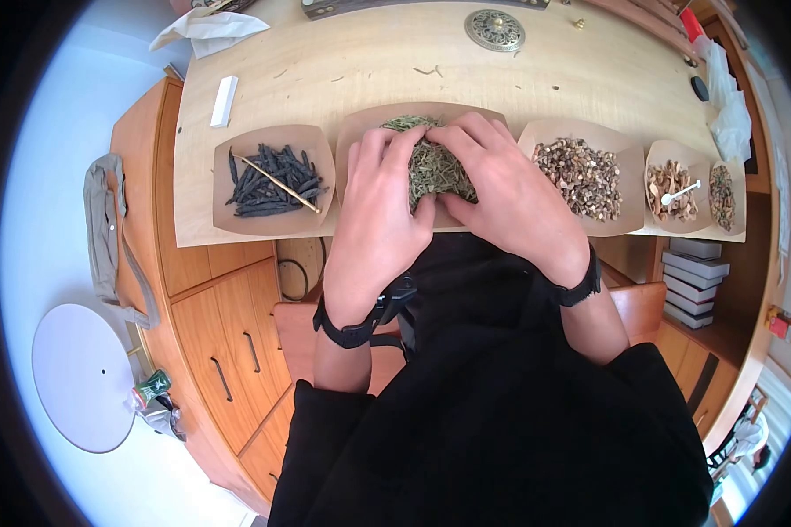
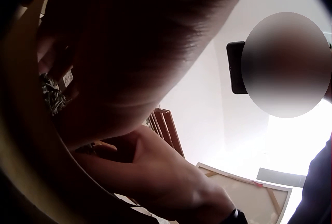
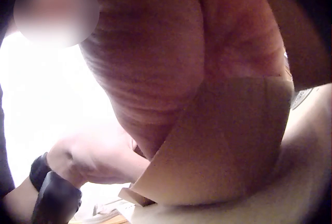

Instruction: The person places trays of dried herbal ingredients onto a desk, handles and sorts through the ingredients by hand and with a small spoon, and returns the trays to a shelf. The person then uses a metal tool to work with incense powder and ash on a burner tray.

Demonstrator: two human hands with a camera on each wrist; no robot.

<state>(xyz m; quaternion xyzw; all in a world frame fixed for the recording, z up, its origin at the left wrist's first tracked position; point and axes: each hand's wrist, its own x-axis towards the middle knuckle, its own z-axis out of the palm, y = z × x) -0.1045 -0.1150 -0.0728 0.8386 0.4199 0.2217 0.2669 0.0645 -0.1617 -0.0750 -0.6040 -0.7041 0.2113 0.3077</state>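
Note:
A heap of dried green herb (image 1: 435, 171) lies in a brown paper tray (image 1: 373, 114) at the middle of the table's near edge. My left hand (image 1: 373, 211) grips the heap from the left, fingers curled over its far side and thumb at its near side. From the right, my right hand (image 1: 514, 198) holds it the same way, and the fingertips of both hands come close together over the herb. In the left wrist view a bit of the herb (image 2: 53, 98) shows past the palm. The tray's side wall (image 3: 228, 146) covers my right fingers in the right wrist view.
Left stands a tray of dark dried strips (image 1: 259, 202) with a thin stick (image 1: 277, 183) across them. On the right are trays of chopped brown pieces (image 1: 580, 176), pale slices (image 1: 664, 180) with a white spoon (image 1: 681, 193), and mixed bits (image 1: 722, 198). An openwork metal disc (image 1: 495, 31) lies farther back.

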